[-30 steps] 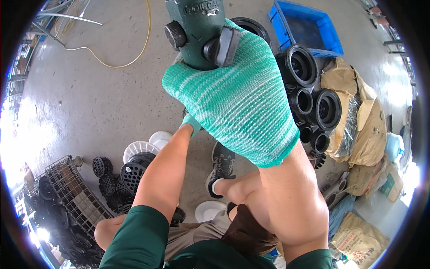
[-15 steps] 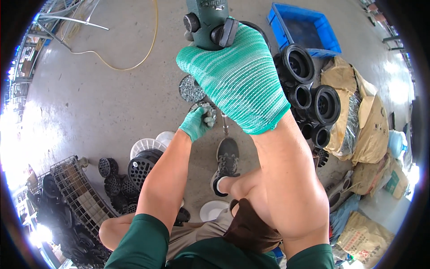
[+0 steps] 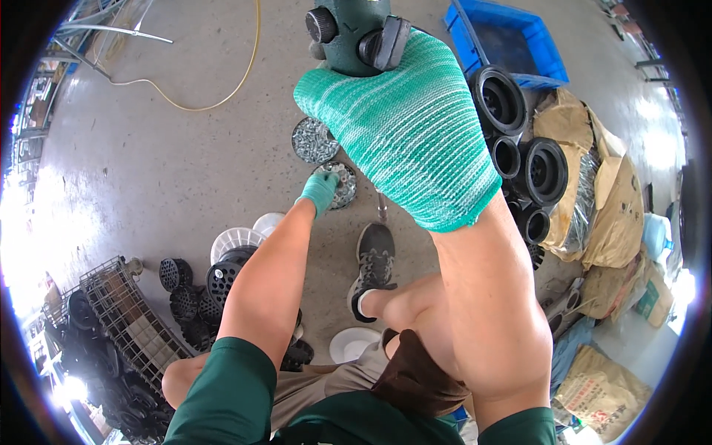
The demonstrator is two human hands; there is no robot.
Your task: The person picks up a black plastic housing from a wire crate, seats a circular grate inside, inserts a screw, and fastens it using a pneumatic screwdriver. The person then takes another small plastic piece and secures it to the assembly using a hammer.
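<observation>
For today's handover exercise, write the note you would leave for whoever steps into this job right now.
Right hand, in a green knit glove, grips a dark green power tool raised high.
Left hand, gloved, reaches into the nearer round tray of small metal screws on the concrete floor.
A second screw tray lies beyond.
Black ribbed plastic fittings are stacked to the right.
Done and left: cannot tell.
</observation>
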